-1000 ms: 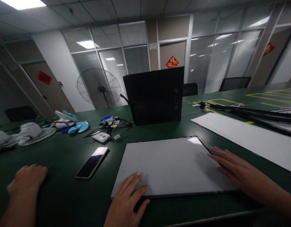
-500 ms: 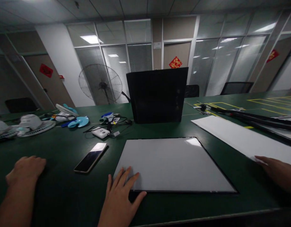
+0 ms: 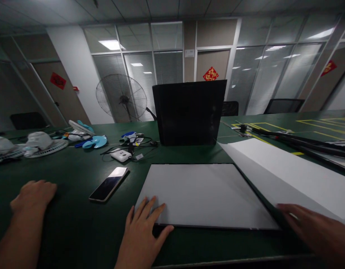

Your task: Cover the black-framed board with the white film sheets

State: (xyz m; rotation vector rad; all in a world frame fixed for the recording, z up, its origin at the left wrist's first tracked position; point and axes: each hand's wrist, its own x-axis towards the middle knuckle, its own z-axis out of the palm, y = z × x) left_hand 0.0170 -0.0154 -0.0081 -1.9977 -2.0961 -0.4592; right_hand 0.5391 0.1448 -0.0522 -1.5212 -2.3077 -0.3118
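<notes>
A thin framed panel with a white face and black edges lies flat on the green table. My left hand rests on its near left corner, palm down with fingers spread. To the right, a thin white sheet rises at a slant from a larger white sheet under it. My right hand pinches the near edge of the raised sheet; this hand is partly blurred. The raised sheet's left edge reaches close to the panel's right side.
Another person's closed hand rests at the left. A phone lies beside the panel. Behind stand a black monitor-like box, a white device with cables and fan parts. Black strips lie at the right.
My right hand has moved left and toward me, lifting the white sheet's near side off the one below. My left hand stays on the panel.
</notes>
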